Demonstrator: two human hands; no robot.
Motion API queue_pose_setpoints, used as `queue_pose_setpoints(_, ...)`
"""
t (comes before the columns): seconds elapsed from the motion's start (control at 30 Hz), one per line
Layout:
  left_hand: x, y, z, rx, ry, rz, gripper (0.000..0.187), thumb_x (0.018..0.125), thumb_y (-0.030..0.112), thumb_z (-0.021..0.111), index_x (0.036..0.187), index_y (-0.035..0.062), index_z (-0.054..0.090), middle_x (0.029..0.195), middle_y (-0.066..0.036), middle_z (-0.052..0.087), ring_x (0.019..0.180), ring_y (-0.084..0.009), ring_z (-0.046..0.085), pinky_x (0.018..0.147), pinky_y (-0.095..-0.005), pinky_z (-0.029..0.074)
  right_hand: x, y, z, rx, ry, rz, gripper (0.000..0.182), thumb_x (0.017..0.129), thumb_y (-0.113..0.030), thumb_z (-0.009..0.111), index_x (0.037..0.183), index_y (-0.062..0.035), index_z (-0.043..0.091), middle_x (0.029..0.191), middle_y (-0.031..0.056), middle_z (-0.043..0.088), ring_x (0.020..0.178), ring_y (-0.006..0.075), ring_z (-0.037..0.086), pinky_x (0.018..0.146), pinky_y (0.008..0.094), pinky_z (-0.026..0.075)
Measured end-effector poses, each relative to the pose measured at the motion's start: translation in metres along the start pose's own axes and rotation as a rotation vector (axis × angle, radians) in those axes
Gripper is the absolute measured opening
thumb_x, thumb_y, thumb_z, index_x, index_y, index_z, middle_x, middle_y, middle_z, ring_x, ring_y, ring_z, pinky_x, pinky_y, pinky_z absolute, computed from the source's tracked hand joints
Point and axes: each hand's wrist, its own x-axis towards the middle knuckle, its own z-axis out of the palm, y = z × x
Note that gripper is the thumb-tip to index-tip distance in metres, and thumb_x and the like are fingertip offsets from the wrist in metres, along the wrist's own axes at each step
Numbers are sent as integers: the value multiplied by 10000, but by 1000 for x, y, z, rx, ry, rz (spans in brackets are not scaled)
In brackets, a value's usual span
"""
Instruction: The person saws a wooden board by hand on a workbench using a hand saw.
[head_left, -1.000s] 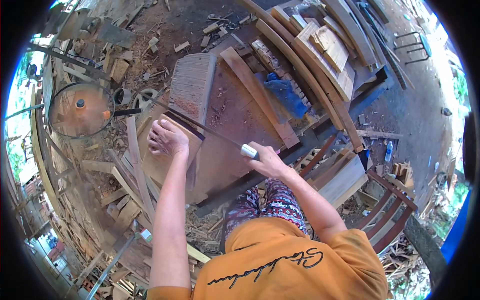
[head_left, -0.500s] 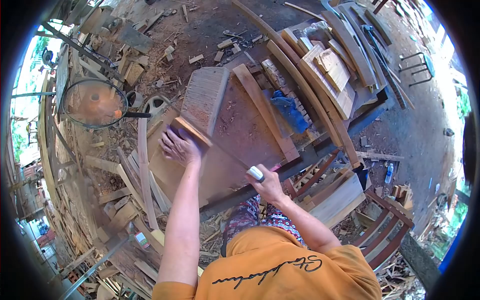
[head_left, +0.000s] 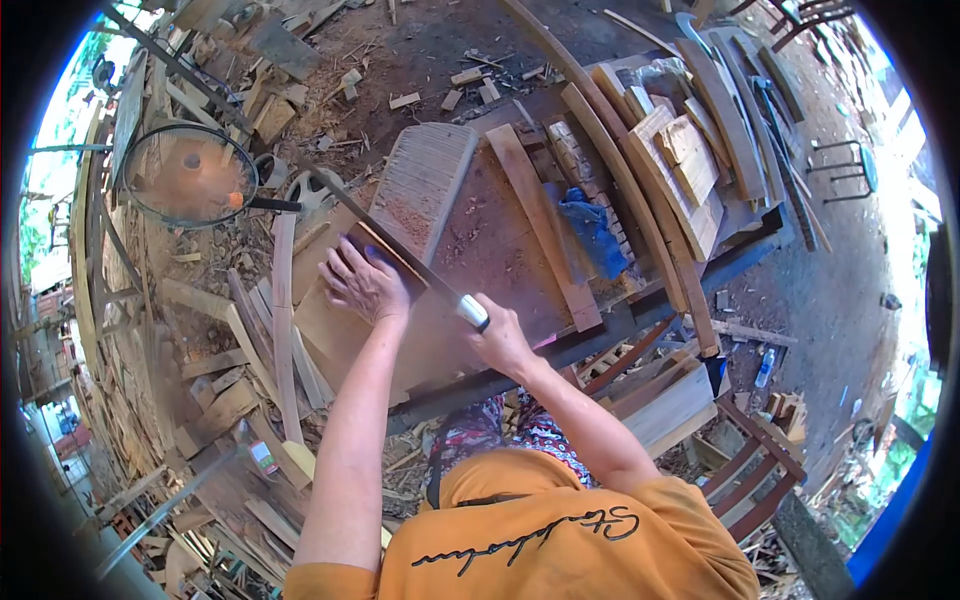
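A long, narrow dark-bladed handsaw [head_left: 398,246] slants across the bench, its pale handle [head_left: 472,311] pointing back toward me. My right hand [head_left: 503,340] is wrapped round that handle. Under the blade lies a small brown wooden block [head_left: 408,274], its upper edge lit orange. My left hand [head_left: 366,284] holds the block down against the work surface, its fingers spread over the left part. Much of the block is hidden by this hand and the blade. Just beyond lies a wide, rough-sawn board [head_left: 425,175] with reddish sawdust on it.
Curved wooden lengths [head_left: 640,190] and a blue cloth [head_left: 597,232] lie on the right of the bench [head_left: 490,260]. A round mesh racket [head_left: 190,178] stands at left among stacked offcuts. A slatted chair [head_left: 755,465] is at lower right, a stool [head_left: 868,170] farther off.
The saw has slid forward and left along its length, bringing its handle and my right hand nearer the block. My left hand stays on the block. The view has shifted slightly.
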Motion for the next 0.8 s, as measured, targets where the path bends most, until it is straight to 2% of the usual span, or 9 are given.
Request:
queue_pose_setpoints(0.07, 0, 3, -2, -32, 19, 15, 536, 996, 352, 425, 1494, 156, 386, 1534, -140, 348, 1445, -393, 250, 1093, -611, 225, -20, -1, -5, -19, 5, -21, 182, 888, -170, 671, 930, -22, 574, 808, 244, 640, 812, 481, 627, 670, 470, 504)
queue_pose_setpoints(0.13, 1, 6, -3, -34, 21, 17, 540, 999, 355, 417, 1499, 155, 379, 1535, -142, 347, 1443, -399, 249, 1092, -616, 223, -55, 5, -21, -45, -22, 76, 167, 877, -150, 678, 966, -36, 596, 810, 231, 650, 827, 466, 638, 680, 455, 516)
queue_pose_setpoints(0.23, -4, 4, -7, -29, -4, 10, 547, 998, 356, 413, 1505, 153, 369, 1535, -148, 344, 1441, -409, 247, 1090, -626, 217, -53, 9, -25, -45, -68, 131, 185, 866, -142, 694, 997, -42, 608, 811, 218, 658, 846, 450, 650, 694, 444, 524)
queue_pose_setpoints(0.4, -1, 6, -5, -6, -23, -21, 543, 991, 352, 425, 1498, 162, 376, 1536, -144, 343, 1447, -402, 236, 1092, -633, 208, 35, -1, 15, -30, -16, -29, 202, 850, -123, 699, 932, -16, 548, 817, 246, 645, 841, 475, 634, 674, 462, 506)
queue_pose_setpoints(0.5, -1, 7, -3, -57, 25, -38, 532, 989, 349, 432, 1488, 168, 386, 1530, -135, 345, 1452, -392, 231, 1093, -634, 207, -5, 5, 8, -85, 53, -63, 207, 850, -132, 705, 941, -17, 559, 811, 243, 643, 838, 471, 637, 681, 462, 507)
queue_pose_setpoints(0.6, -2, 12, -7, -97, 43, -48, 501, 1006, 367, 411, 1481, 205, 397, 1528, -111, 360, 1443, -377, 255, 1105, -603, 218, -64, 30, -13, -121, 37, 38, 206, 855, -153, 717, 941, -19, 587, 825, 242, 648, 844, 460, 642, 684, 444, 510)
queue_pose_setpoints(0.67, -5, 8, -8, -114, 29, -30, 505, 1006, 367, 417, 1484, 206, 392, 1529, -112, 357, 1444, -376, 251, 1108, -603, 214, -80, 29, -23, -136, 62, 143, 210, 850, -135, 734, 994, -21, 633, 783, 147, 668, 736, 235, 675, 700, 362, 519)
queue_pose_setpoints(0.77, -1, 10, -8, -138, 28, 4, 510, 1004, 363, 428, 1486, 204, 386, 1528, -114, 356, 1446, -374, 244, 1110, -600, 213, -85, 30, -37, -97, 183, 95, 213, 851, -167, 747, 955, -20, 635, 822, 164, 690, 734, 293, 697, 687, 377, 523)
queue_pose_setpoints(0.8, -1, 9, -7, -130, 25, 4, 510, 1002, 359, 434, 1485, 203, 386, 1526, -115, 359, 1446, -373, 241, 1109, -597, 215, -86, 26, -40, -20, 228, 108, 201, 860, -150, 752, 967, -19, 644, 782, 93, 691, 660, 168, 647, 627, 330, 513)
